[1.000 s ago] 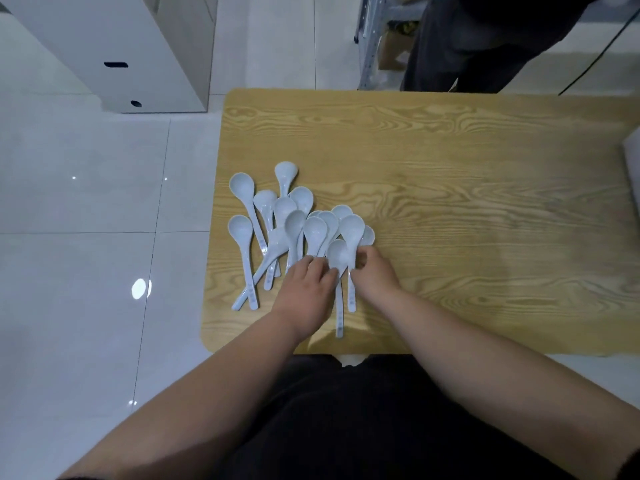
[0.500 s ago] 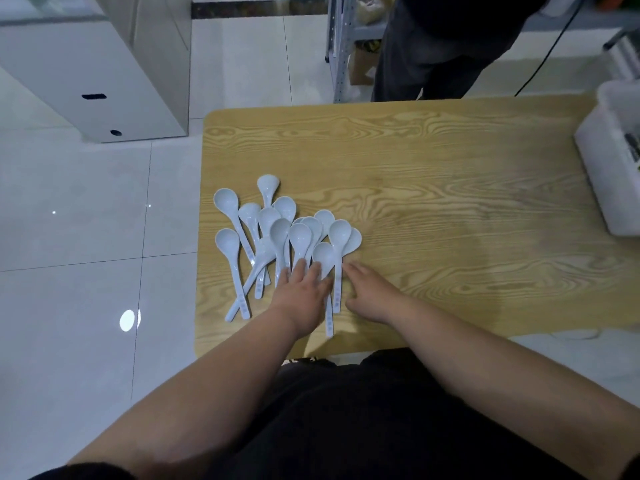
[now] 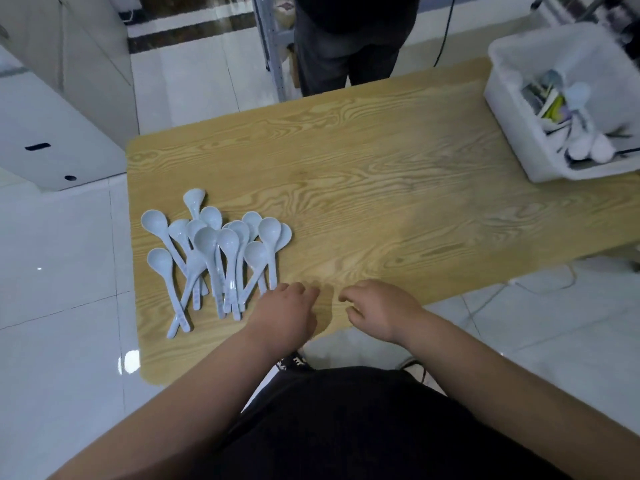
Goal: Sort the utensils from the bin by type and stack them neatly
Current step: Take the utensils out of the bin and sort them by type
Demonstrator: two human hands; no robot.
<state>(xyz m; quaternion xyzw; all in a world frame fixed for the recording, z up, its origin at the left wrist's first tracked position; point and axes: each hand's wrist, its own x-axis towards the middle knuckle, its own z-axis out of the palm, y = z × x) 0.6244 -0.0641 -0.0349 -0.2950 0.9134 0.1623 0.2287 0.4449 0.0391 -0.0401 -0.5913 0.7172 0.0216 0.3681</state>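
Note:
Several pale blue soup spoons (image 3: 214,258) lie in an overlapping pile on the left part of the wooden table (image 3: 381,202), bowls away from me, handles towards me. My left hand (image 3: 285,311) hovers just right of the spoon handles, fingers loosely curled, holding nothing. My right hand (image 3: 375,308) is a little further right over bare wood, fingers also loosely curled and empty. A white plastic bin (image 3: 526,140) at the far right holds more utensils, among them pale spoons and some darker pieces, blurred.
A person in dark trousers (image 3: 346,53) stands at the table's far edge. A white cabinet (image 3: 52,133) stands on the tiled floor to the left. A metal shelf leg (image 3: 273,46) and a cable are behind the table.
Both hands have come off the spoon pile and moved right and back towards me. The view has swung right and up, bringing the white bin into sight.

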